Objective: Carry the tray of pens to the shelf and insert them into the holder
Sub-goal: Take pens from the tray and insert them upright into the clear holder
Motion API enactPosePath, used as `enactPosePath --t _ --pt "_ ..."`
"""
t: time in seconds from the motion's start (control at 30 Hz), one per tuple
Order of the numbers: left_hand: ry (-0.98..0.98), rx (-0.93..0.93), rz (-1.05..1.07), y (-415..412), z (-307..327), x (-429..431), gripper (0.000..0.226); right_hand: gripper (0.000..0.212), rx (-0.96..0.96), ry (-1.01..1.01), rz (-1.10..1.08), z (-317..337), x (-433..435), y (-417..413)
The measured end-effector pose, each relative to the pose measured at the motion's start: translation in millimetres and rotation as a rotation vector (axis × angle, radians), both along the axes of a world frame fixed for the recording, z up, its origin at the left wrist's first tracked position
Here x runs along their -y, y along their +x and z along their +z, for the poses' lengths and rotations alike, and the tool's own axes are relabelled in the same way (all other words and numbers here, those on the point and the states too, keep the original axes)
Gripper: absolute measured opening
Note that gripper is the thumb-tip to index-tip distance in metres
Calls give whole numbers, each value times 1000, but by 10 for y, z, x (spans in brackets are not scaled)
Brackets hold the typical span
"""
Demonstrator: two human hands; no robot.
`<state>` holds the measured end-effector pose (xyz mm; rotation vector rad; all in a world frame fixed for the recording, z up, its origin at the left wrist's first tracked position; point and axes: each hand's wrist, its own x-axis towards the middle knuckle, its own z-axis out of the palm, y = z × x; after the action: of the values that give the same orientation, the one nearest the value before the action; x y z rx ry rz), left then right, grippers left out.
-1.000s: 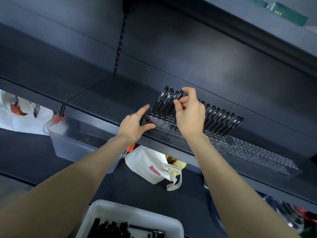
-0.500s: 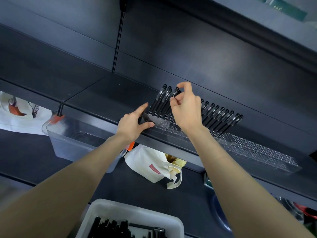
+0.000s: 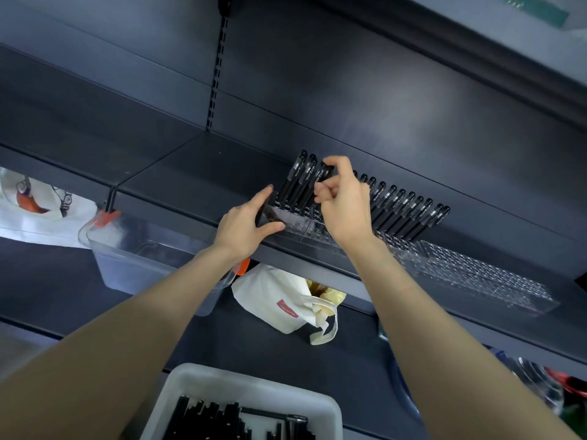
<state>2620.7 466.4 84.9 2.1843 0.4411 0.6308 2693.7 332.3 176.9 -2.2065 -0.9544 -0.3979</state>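
Left hand (image 3: 244, 227) grips the holder (image 3: 476, 281), right hand (image 3: 344, 208) pinches a pen (image 3: 324, 173), its barrel mostly hidden.

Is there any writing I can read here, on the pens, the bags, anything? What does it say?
Nothing reads clearly.
pens in the holder: white print along the barrels, too small to read.
red label on the cloth bag: white lettering, too blurred.
white bag at left: a drawing only, no words visible.
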Motion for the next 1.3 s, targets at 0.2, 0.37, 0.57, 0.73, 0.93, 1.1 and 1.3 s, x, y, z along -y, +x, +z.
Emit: enactPosePath --t 0.2,0.37,0.57,0.73,0.93,1.1,1.3 --pt "-40 29 -3 -246 -75 99 83 47 20 62 3 -116 148 -136" --pt "192 71 53 -742 -298 323 57 42 -46 74 -5 -565 419 -415" --pt "275 -237 -55 -1307 -995 651 50 35 -247 -62 -54 -1588 943 -967" --pt "300 -542 -161 -1733 -1650 900 55 37 -386 -254 -72 -2384 1285 -1474" --pt "280 -824 -293 -2085 -2114 1194 62 43 -600 -541 -61 -3084 1537 -1946" --pt "141 -1020 -322 -2196 -2338 1277 63 65 -867 -608 -114 -3360 1552 -2176" --pt "165 -1016 -271 -2207 -2406 1356 56 55 -1013 -520 -211 -3430 1458 -2300"
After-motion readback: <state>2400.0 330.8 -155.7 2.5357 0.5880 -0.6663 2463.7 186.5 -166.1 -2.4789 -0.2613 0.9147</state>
